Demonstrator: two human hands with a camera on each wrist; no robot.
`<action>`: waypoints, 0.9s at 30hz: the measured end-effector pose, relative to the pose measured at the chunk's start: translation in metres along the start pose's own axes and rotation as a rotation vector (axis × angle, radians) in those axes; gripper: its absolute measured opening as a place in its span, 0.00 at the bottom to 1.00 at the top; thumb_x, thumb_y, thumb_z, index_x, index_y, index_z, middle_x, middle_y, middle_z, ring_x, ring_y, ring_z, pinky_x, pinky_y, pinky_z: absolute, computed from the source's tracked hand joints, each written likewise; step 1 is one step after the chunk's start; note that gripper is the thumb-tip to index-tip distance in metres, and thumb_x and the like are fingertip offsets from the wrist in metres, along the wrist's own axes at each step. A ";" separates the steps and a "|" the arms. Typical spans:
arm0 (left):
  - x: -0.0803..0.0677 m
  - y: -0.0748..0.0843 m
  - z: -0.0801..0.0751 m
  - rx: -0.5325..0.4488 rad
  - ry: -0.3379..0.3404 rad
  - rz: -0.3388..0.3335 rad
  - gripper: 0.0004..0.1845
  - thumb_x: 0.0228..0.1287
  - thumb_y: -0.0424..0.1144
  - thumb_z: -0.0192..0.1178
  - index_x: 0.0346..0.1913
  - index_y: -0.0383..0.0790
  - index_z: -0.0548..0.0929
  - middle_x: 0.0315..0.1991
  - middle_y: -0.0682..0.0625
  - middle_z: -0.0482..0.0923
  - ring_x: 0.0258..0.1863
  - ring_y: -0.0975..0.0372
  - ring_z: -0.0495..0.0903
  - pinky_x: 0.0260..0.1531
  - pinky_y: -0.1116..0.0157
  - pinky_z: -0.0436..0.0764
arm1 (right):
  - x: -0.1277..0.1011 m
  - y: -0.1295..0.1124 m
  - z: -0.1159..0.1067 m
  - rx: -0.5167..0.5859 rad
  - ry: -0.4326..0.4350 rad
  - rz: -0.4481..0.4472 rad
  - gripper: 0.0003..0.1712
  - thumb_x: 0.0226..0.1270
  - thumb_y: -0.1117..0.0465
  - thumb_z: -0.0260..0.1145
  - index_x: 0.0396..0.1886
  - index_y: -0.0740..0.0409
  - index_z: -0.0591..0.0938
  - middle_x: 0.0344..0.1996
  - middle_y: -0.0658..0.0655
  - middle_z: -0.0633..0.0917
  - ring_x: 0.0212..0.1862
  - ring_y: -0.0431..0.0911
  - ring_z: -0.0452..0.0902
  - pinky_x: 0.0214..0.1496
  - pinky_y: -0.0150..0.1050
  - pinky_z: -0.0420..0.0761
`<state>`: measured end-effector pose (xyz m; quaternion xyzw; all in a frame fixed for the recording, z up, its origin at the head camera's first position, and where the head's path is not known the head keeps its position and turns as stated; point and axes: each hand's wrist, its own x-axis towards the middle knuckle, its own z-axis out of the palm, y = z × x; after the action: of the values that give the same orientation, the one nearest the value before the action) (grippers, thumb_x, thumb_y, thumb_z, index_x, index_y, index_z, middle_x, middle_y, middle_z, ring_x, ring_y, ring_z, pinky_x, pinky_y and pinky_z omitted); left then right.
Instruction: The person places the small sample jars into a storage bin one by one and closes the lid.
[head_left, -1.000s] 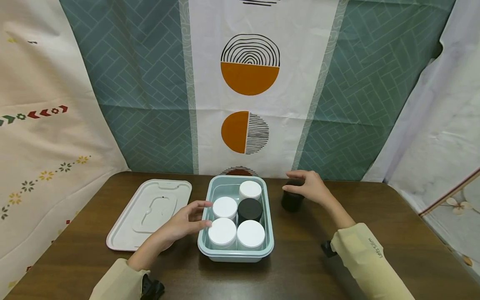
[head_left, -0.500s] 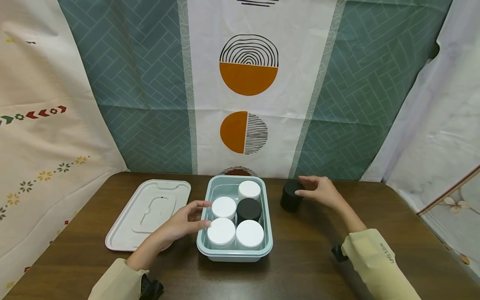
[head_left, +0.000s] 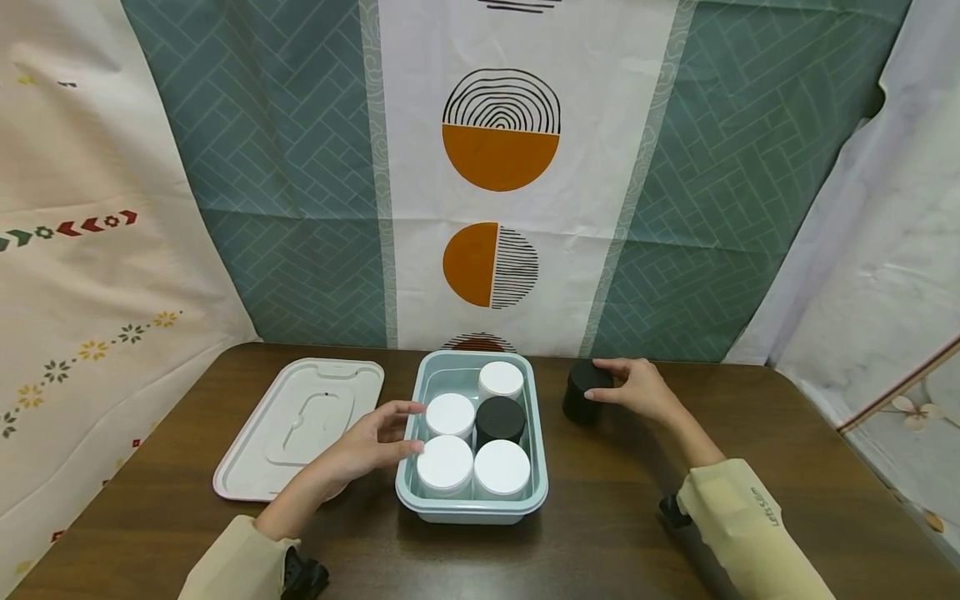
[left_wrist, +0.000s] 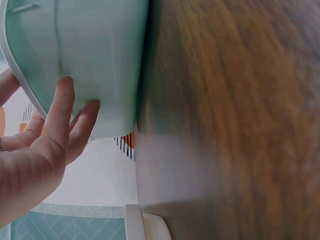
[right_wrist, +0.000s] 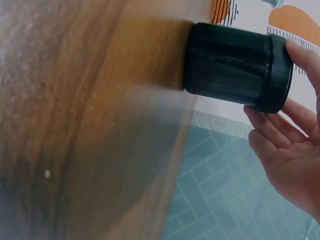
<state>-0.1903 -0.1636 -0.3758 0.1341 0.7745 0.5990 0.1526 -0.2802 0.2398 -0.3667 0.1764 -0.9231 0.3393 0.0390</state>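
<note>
A light blue rectangular tub (head_left: 537,467) stands on the table, holding several white-lidded jars (head_left: 444,463) and one black-lidded jar (head_left: 500,419). At its left side, my left hand (head_left: 373,443) holds the rim and wall; in the left wrist view, curved fingers (left_wrist: 63,102) touch the outer wall while another digit reaches over the rim. Right of the tub, a black jar (head_left: 583,396) stands upright on the table. My right hand (head_left: 637,390) grips its lid (right_wrist: 278,74) from the right, thumb on one side and fingers on the other.
A pale tray-like lid (head_left: 300,429) lies flat on the brown wooden table (head_left: 592,533), left of the tub. Patterned curtains (head_left: 300,167) hang behind the table's back edge, with light cloth (head_left: 97,275) along the left side.
My right hand has shifted from over the black jar's top to its right side, moving off slightly and then closing back on the lid. The left hand and tub stay put.
</note>
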 end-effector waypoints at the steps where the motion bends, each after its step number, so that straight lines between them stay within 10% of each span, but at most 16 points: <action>1: 0.000 0.000 0.000 -0.002 0.000 0.000 0.31 0.57 0.41 0.63 0.61 0.36 0.65 0.59 0.35 0.64 0.55 0.48 0.71 0.44 0.56 0.77 | 0.000 0.000 0.000 -0.006 0.004 -0.004 0.36 0.48 0.51 0.73 0.55 0.65 0.75 0.48 0.67 0.80 0.45 0.54 0.77 0.43 0.45 0.76; 15: 0.000 -0.001 0.000 0.001 -0.007 0.015 0.30 0.57 0.40 0.63 0.60 0.36 0.64 0.59 0.34 0.64 0.55 0.47 0.71 0.43 0.57 0.78 | 0.002 -0.026 -0.011 -0.005 0.093 -0.039 0.33 0.47 0.52 0.74 0.52 0.64 0.78 0.44 0.62 0.83 0.34 0.47 0.74 0.34 0.38 0.72; 27: 0.000 -0.001 0.000 0.001 -0.010 0.015 0.31 0.57 0.41 0.63 0.61 0.36 0.64 0.59 0.34 0.63 0.53 0.50 0.71 0.43 0.57 0.77 | 0.017 -0.083 -0.022 0.139 0.150 -0.133 0.31 0.46 0.58 0.75 0.51 0.64 0.79 0.51 0.64 0.79 0.55 0.56 0.73 0.56 0.48 0.71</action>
<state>-0.1904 -0.1640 -0.3769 0.1429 0.7729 0.5992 0.1520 -0.2676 0.1905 -0.2958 0.2135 -0.8781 0.4116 0.1182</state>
